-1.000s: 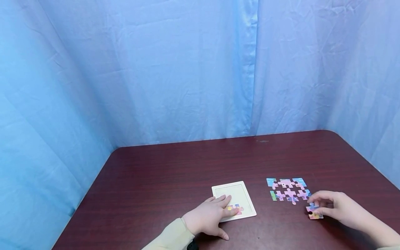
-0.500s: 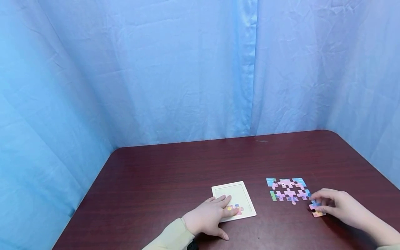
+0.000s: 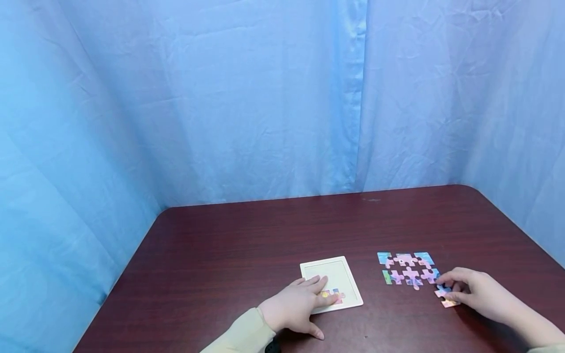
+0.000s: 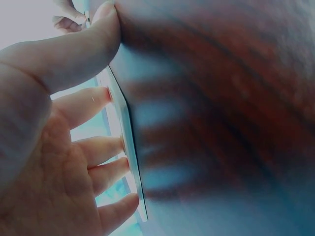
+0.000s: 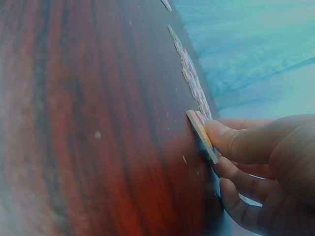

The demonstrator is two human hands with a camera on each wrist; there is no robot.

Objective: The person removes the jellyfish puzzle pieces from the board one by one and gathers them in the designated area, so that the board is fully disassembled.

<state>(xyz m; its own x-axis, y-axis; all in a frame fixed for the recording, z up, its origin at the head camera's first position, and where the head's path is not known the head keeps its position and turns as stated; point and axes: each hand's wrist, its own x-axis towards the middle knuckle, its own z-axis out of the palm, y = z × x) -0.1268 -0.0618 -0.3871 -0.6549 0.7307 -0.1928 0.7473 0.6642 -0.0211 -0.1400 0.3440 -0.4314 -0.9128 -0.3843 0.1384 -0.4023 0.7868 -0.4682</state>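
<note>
My left hand (image 3: 293, 305) lies spread over the lower left of a shallow cream puzzle tray (image 3: 332, 272), fingertips on it and thumb out on the table. In the left wrist view the fingertips touch the tray's edge (image 4: 129, 132). Joined puzzle pieces (image 3: 339, 296) sit low in the tray, partly under a finger. To the right, my right hand (image 3: 474, 290) pinches a puzzle piece (image 3: 447, 297) with blue, pink and yellow print. From the right wrist, that piece (image 5: 201, 132) appears tilted, its near edge off the table.
Several loose puzzle pieces (image 3: 410, 275), pink, blue and green, lie in two rows between the tray and my right hand. Everything rests on a dark red-brown table (image 3: 247, 245). Light blue curtains (image 3: 265, 108) hang along its back and sides.
The pinched puzzle piece has shifted slightly right and away from me and turned a little, close beside the loose pieces. My left hand stays in place on the tray.
</note>
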